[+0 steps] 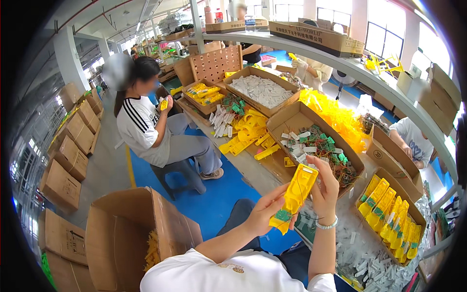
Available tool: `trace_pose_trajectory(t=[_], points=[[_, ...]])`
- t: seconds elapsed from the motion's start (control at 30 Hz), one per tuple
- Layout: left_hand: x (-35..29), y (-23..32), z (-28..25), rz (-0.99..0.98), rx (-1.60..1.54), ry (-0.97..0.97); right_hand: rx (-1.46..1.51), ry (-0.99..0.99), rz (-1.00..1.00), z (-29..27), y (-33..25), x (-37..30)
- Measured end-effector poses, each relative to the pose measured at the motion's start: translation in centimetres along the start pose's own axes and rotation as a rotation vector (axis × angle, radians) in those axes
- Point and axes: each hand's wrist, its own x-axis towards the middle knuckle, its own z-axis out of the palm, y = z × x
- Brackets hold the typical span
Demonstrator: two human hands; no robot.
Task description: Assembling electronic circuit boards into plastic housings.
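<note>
Head view: left hand is clamping and right hand cupping a long yellow plastic housing, near side of the brown cardboard tray, probably keeping its board side visible, with a small green circuit board showing at its lower end, a pale rectangle up top.

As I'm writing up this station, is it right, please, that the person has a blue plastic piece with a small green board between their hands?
It isn't blue: the head view shows a yellow plastic piece, with a small green board, between the left hand and right hand.
</note>
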Motion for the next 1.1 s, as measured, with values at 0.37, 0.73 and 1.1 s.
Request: trace_pose_trajectory(t=[0.37,0.73,1.1], points=[[1.2,0.5,-0.4,0.023,0.110,0.040,0.033,0.066,0.120,2.6,3.5,-1.1],[1.7,0.2,-4.2,0.159,0.189,0.071,0.705,-0.141,0.587,1.9,1.8,-2.6],[0.2,-0.9,-8.8,0.319,0.545,0.259,0.811,-0.037,0.741,8.1,3.4,-1.6]])
